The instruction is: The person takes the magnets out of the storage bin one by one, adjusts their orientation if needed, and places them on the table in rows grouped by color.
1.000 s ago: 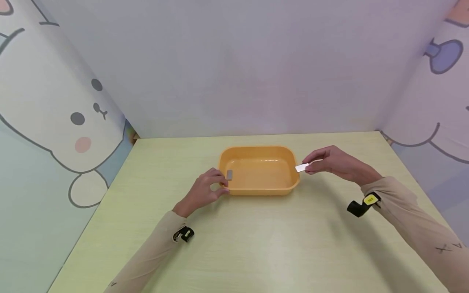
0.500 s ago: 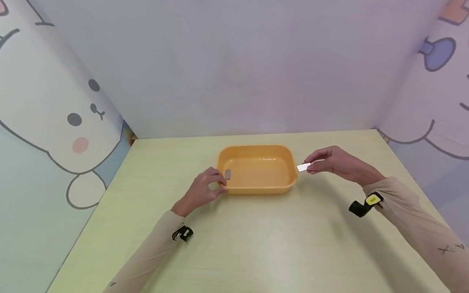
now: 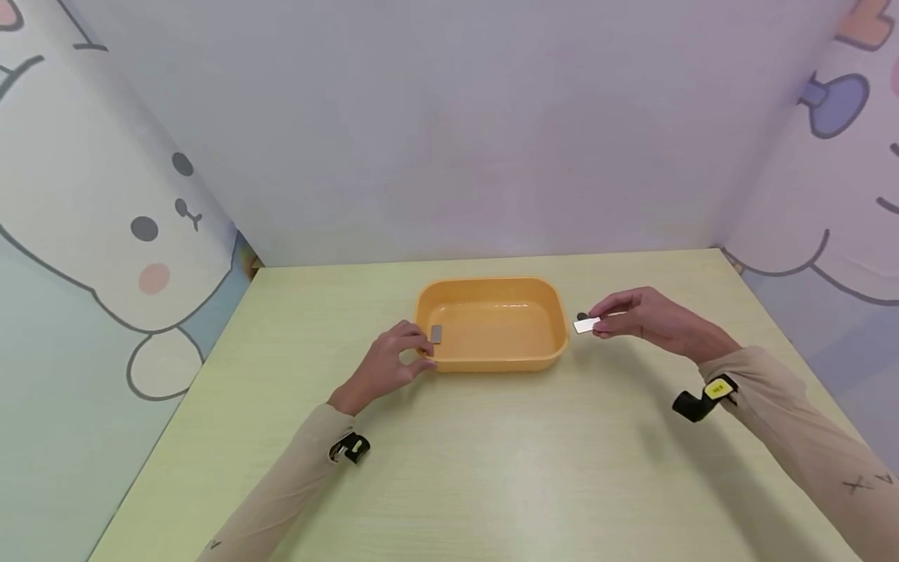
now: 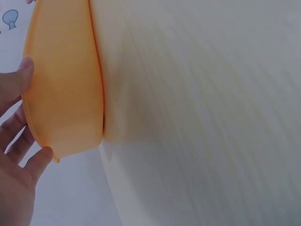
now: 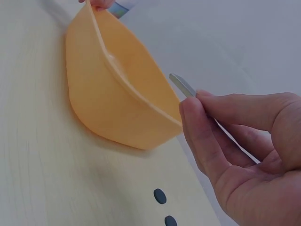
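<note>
An orange plastic basin (image 3: 492, 363) stands on the table, slightly right of centre in the head view. At its near left corner my left hand (image 3: 392, 361) grips the rim; the left wrist view shows the fingers (image 4: 40, 162) bent over that rim. Inside the basin, by the left wall, lies a small grey rectangular plate (image 3: 437, 334). Just outside the right end, my right hand (image 3: 649, 318) pinches a similar flat silvery plate (image 3: 586, 325) between thumb and fingers, raised above the table. Seen edge-on in the right wrist view, this plate (image 5: 181, 84) looks thin.
Two small dark round discs (image 5: 160, 196) lie on the table beyond the basin's right end; in the head view one dark disc (image 3: 582, 316) shows beside the held plate. The pale wooden table (image 3: 492, 460) meets a plain back wall (image 3: 477, 140), with cartoon-printed panels at both sides.
My right hand has drawn slightly right, away from the basin's rim, with the silvery plate. A dark disc has come into sight beside it. The left hand keeps its hold on the rim.
</note>
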